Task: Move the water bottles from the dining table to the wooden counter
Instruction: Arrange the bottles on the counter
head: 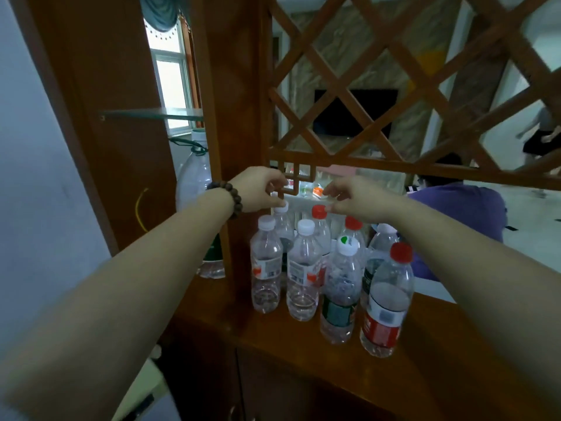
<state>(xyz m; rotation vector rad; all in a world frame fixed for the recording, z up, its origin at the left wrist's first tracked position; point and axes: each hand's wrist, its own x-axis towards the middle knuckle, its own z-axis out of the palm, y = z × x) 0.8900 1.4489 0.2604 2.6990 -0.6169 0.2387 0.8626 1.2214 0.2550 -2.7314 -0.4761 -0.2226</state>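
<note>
**Both hands at the caps of the back-row bottles on the wooden counter**

A large water jug point(195, 189) is seen at far left, behind the cabinet post, upright. The left hand point(260, 189), with a bead bracelet point(227, 197) on the wrist, is reached over the bottle cluster; its fingers are curled and its fingertips point(280, 202) are touching the white cap of the back-left bottle point(283, 226). Whether the cap is actually pinched cannot be told. A group of upright water bottles point(303, 268) is stood on the wooden counter point(291, 344), packed close together, some touching. White caps are seen toward the left, red caps toward the right, one green-and-white cap in the front middle. The right hand point(349, 199) is held just above the back red-capped bottle point(320, 229), fingers loosely bent, a fingertip at the cap edge; a grasp cannot be confirmed. A wooden lattice screen point(394, 71) is seen behind. A person in a purple shirt point(461, 208) is visible beyond it at right.
</note>
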